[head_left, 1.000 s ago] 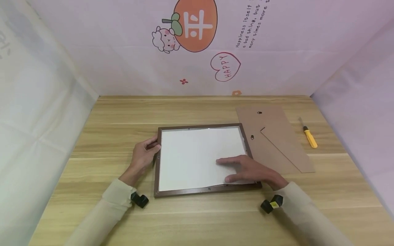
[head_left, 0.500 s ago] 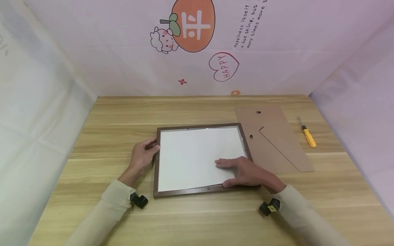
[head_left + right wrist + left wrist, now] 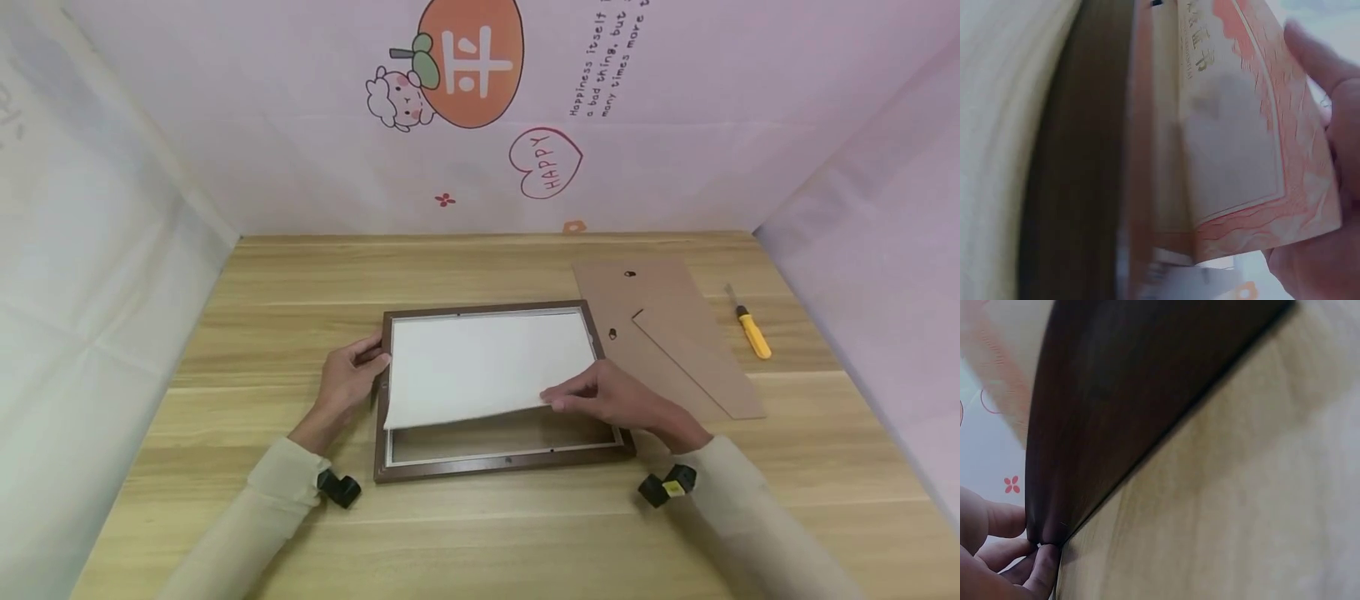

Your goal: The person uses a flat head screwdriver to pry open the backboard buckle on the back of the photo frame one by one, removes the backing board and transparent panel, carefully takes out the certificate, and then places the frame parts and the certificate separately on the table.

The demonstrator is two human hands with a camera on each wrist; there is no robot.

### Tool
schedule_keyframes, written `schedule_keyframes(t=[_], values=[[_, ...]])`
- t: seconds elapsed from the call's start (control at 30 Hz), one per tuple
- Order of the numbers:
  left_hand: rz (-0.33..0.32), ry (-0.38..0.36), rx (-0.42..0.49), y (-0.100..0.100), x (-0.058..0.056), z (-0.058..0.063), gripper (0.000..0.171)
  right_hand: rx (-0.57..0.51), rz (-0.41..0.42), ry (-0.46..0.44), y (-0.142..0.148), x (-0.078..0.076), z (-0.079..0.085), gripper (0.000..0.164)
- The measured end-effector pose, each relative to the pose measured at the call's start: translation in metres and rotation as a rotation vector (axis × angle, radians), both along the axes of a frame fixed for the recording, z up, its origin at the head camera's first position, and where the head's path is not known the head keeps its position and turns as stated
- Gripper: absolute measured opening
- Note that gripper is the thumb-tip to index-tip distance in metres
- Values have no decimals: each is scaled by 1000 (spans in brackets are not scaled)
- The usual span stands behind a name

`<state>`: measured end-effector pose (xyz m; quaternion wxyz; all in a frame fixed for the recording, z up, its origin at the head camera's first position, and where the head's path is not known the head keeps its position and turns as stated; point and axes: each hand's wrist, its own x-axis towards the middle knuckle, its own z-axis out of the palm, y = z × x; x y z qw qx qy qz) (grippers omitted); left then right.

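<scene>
A brown picture frame lies face down on the wooden table, with a sheet of paper in it, white back up. My right hand pinches the sheet's near edge and holds it raised, so the frame's opening shows below. In the right wrist view the sheet's underside is a printed certificate with a red ornamental border and gold characters. My left hand grips the frame's left side, thumb at the top edge. The left wrist view has these fingers against the dark frame side.
A brown backing board with a stand flap and small metal hangers lies to the right, partly behind the frame. Beyond it is a yellow-handled screwdriver. White printed cloth hangs at the table's back and sides.
My right hand has gone from resting over the sheet to pinching its near edge and has lifted that edge up and away from me. The left hand and frame have stayed put.
</scene>
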<state>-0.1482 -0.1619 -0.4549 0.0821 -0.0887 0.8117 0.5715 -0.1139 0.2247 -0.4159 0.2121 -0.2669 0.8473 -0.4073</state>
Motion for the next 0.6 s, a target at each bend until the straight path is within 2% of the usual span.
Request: schedule_keyframes(t=[0.07, 0.17, 0.4, 0.5, 0.6], values=[[2, 6, -1, 0, -1, -1, 47, 25, -27, 17, 0, 0, 4, 27], [0, 8, -2, -1, -2, -1, 47, 49, -49, 19, -1, 1, 7, 35], [-20, 5, 2, -3, -2, 0, 48, -11, -40, 19, 2, -1, 6, 39], [-42, 22, -16, -5, -1, 1, 47, -22, -66, 32, 3, -5, 9, 34], [-67, 25, -50, -6, 2, 3, 47, -14, -108, 67, 4, -10, 19, 23]])
